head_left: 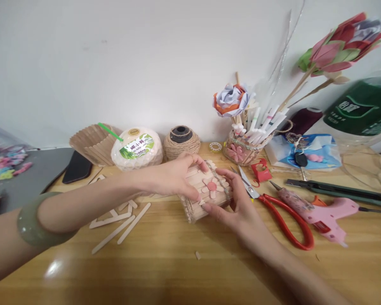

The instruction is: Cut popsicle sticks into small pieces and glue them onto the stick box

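Observation:
Between my hands lies a craft-stick pot (195, 183) on its side, trimmed with twine and bearing a pink flower (212, 186). My left hand (178, 178) grips it from the left, thumb on the sticks and fingers over the far side. From the right, my right hand (233, 203) holds the twine-trimmed end, its thumb close to my left thumb. A small pale piece (202, 202) sits at the two thumb tips. Several loose craft sticks (134, 223) lie on the table to the left.
Behind stand a coconut drink (136, 148), a twine spool (182, 142) and a pen pot (246, 148) with paper flowers. To the right lie red-handled scissors (285, 220), a pink glue gun (330, 216) and a utility knife (339, 190). A phone (78, 167) rests at left.

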The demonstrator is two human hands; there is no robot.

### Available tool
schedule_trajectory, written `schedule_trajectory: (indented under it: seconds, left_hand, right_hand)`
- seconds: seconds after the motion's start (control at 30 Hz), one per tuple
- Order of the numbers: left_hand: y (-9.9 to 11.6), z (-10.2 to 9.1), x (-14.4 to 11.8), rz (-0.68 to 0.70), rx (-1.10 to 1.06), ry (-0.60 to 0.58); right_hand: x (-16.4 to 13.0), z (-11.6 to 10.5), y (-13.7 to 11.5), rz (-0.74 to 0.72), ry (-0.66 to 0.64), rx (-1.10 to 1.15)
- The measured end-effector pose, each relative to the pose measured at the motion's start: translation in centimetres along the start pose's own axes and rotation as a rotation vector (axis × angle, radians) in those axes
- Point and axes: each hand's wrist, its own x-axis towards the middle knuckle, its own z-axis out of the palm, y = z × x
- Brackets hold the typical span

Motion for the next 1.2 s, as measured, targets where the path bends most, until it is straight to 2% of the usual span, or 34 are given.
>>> schedule_trajectory:
  seconds: [0.23,0.47,1.2]
  left_hand:
    - [0.20,0.00,0.10,-0.045,-0.049,-0.020]
    - [-0.05,0.21,0.14,0.034,-0.044,0.046]
    - [0.40,0.46,-0.03,0.000,0.056,-0.022]
  right_hand:
    - [0.11,0.02,-0.11,0.006,0.008,-0.012]
    - [0.06,0.07,-0.19,-0.002,-0.001,0.007]
    - [-0.19,0.15,-0.18,-0.019,0.008,-0.008]
